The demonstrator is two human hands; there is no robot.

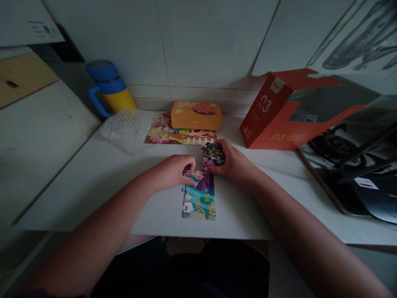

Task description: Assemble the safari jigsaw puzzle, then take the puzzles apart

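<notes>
A partly joined strip of colourful jigsaw pieces (200, 198) lies on the white table (93, 182) in front of me. My left hand (173, 169) is closed, pinching a puzzle piece (194, 176) at the strip's top edge. My right hand (231, 163) is curled round a stack of loose puzzle pieces (213, 152) just above and to the right of the strip, its thumb touching the strip's top.
A finished puzzle picture (180, 136) lies further back, with a small orange box (196, 115) behind it and a clear plastic bag (130, 126) at its left. A blue-and-yellow bottle (108, 87) stands by the wall. An open orange carton (279, 111) and a dark board (356, 165) lie right.
</notes>
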